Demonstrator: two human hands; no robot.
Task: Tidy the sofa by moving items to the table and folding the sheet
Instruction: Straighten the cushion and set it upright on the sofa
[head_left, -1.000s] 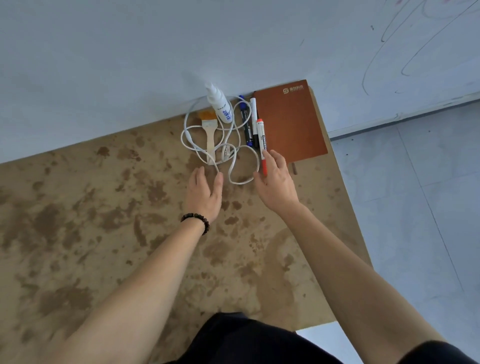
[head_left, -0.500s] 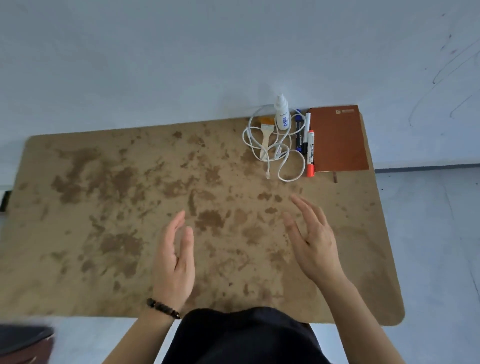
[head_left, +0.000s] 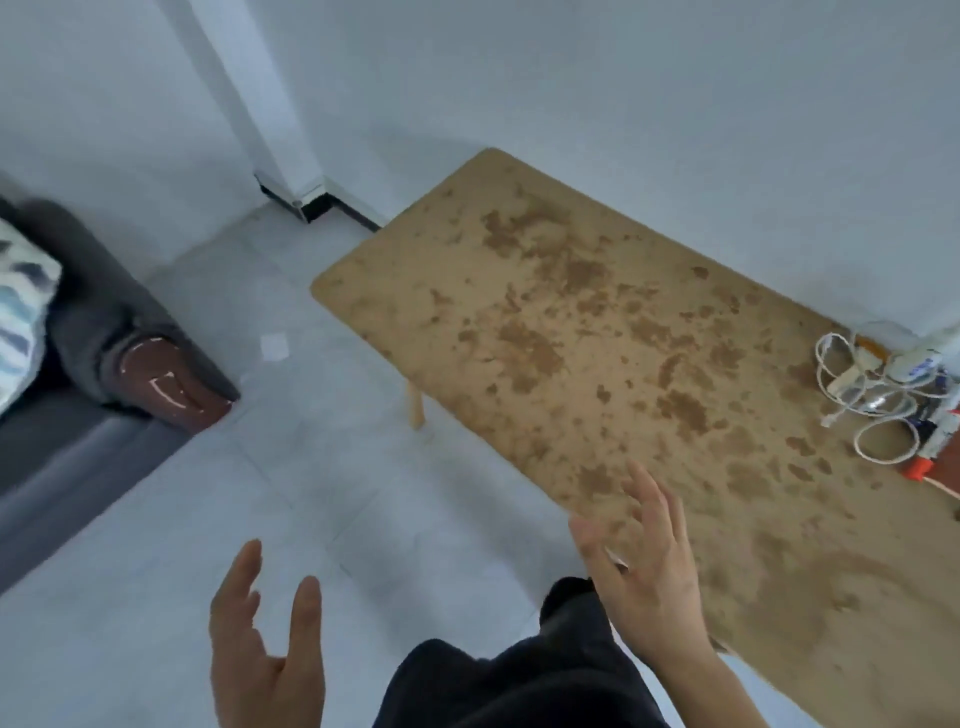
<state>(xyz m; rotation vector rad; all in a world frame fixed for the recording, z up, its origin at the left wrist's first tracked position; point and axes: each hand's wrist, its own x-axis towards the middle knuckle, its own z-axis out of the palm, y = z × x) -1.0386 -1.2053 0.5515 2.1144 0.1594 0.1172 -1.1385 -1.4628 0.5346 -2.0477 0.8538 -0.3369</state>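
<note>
The stained table (head_left: 519, 322) is set against a white wall (head_left: 623, 104), the sofa (head_left: 78, 457) nearby; the left hand (head_left: 265, 660) and right hand (head_left: 649, 571) are held spread, empty.

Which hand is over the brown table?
The right hand, fingers spread above the table's near edge. The left hand hangs over the grey floor instead, away from the table.

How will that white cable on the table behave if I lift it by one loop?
Probably floppy: the white cable lies in loose, uneven loops on the table, so it would likely sag and uncoil. It looks thin, so it is likely light. Its loops appear to overlap the bottle, so lifting may drag or tip that.
</note>
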